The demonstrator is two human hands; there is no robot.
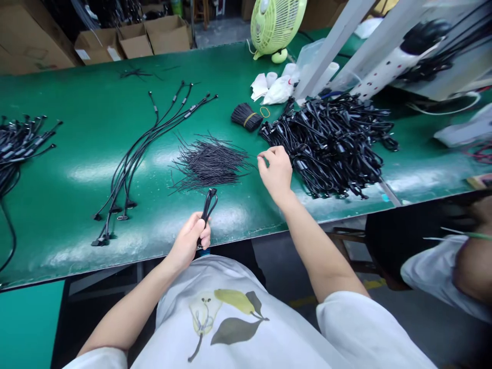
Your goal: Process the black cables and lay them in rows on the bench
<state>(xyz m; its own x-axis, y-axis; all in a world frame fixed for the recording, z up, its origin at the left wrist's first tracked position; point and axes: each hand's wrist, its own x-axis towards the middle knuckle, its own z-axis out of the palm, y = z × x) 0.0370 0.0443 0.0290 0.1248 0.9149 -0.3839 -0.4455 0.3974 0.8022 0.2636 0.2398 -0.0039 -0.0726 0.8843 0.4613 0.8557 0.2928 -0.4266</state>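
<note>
My left hand (191, 240) is closed around a folded black cable (209, 204), held upright at the near edge of the green table (77, 205). Farther out, my right hand (275, 171) pinches the end of a thin black twist tie at the right side of a loose pile of ties (209, 165). A large heap of coiled black cables (330, 141) lies just right of that hand.
Several straight cables (132, 159) lie spread to the left, with more (19, 143) at the far left edge. A banded tie bundle (246, 117), white rolls (274, 87), a green fan (274, 23) and cardboard boxes (134, 38) stand beyond. Another person (449, 271) sits at right.
</note>
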